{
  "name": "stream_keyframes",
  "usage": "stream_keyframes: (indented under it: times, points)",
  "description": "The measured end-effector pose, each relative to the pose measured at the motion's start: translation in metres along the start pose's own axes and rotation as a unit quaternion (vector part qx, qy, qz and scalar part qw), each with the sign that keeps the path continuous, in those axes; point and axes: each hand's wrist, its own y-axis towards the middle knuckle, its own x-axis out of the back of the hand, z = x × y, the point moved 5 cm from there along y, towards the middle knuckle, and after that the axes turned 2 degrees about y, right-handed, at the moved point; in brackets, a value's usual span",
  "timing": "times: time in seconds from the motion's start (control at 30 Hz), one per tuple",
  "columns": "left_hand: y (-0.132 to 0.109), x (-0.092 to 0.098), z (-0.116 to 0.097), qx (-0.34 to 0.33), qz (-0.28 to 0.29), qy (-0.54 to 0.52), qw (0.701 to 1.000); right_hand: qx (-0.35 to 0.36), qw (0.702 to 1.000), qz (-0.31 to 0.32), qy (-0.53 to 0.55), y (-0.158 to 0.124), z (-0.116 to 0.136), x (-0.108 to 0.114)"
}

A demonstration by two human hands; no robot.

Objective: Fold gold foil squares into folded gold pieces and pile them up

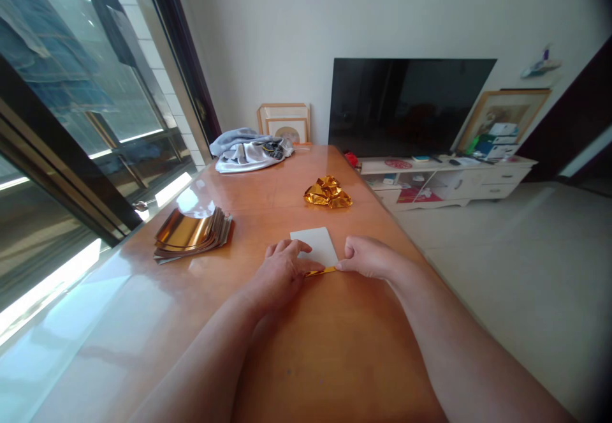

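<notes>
A sheet of foil paper [315, 246] lies on the table before me, its white back facing up. Along its near edge runs a narrow folded strip showing gold. My left hand [285, 268] is at the sheet's left side, thumb and fingers on the folded edge. My right hand [366, 257] pinches the right end of that fold, its other fingers curled in. Farther off, some folded gold foil pieces [327, 192] sit in a small heap. To the left is a curved stack of gold foil sheets [191, 231].
The glossy wooden table [335, 346] has its right edge close to my right forearm. Crumpled grey cloth [251, 150] lies at the far end, by framed pictures [287, 123]. A window stands at left; a television [406, 107] and white cabinet [459, 184] are beyond.
</notes>
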Motion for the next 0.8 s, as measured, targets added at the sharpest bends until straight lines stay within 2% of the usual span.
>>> stream_keyframes:
  times: [0.2,0.3,0.37,0.6,0.8]
  points:
    - [-0.001,-0.004,0.001,-0.003,0.014,-0.001,1.0,-0.002,1.0,-0.012,0.02,0.002,-0.011,0.002]
    - [-0.001,-0.006,0.004,-0.008,0.005,-0.004,1.0,0.002,0.998,-0.053,0.043,0.002,-0.013,0.006]
    - [-0.001,-0.008,0.005,-0.012,0.001,-0.006,1.0,0.028,0.995,-0.07,0.071,0.001,-0.007,0.007]
    - [-0.001,-0.014,0.01,-0.018,-0.01,-0.016,1.0,0.135,0.981,-0.014,0.139,-0.009,0.035,-0.016]
    - [-0.002,-0.018,0.013,-0.005,0.007,-0.015,1.0,0.138,0.984,-0.016,0.107,-0.005,0.033,-0.029]
